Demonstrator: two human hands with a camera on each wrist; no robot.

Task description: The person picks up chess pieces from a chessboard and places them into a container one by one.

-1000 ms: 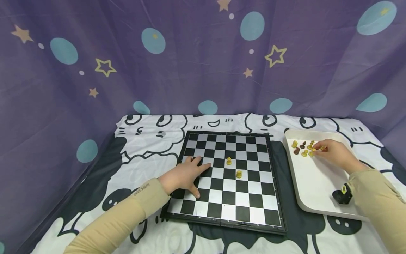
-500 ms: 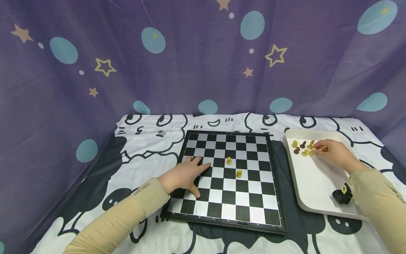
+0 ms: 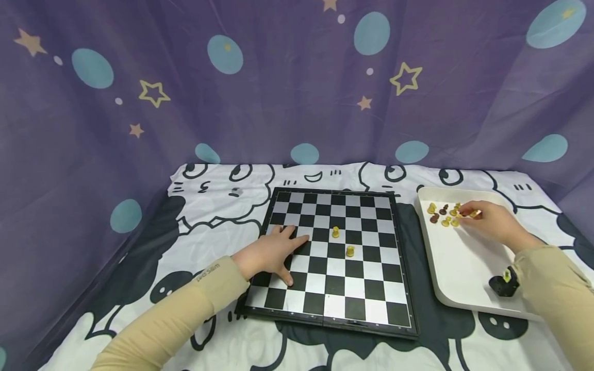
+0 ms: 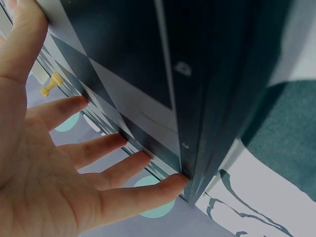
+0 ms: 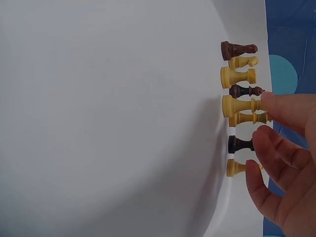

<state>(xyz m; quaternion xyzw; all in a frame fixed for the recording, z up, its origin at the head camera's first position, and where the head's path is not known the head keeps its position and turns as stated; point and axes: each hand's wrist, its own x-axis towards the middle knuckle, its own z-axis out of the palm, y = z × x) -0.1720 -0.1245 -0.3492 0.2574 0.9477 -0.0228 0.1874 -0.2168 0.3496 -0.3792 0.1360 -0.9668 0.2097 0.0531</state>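
Note:
My left hand (image 3: 274, 253) rests with spread fingers on the left side of a black-and-white chessboard (image 3: 335, 284). Two yellow chess pieces stand near the board's middle: a far one (image 3: 335, 232) and a nearer one (image 3: 350, 251). In the left wrist view, the fingertips lie at the board's surface and edge. My right hand (image 3: 496, 224) reaches into a white tray (image 3: 468, 273), over a group of yellow and dark brown chess pieces. In the right wrist view, thumb and index finger stand apart at the top of a yellow chess piece (image 5: 237, 105); the other fingers are loosely bent.
At the tray's near right lies a small black object (image 3: 503, 285) with a yellow mark, partly behind the sleeve. Cartoon-printed cloth (image 3: 223, 206) covers the table. A purple curtain (image 3: 278, 93) hangs behind it.
The right hand's fingers have shifted slightly among the pieces in the tray. My left hand stays in place on the board. The head view has tilted down a little.

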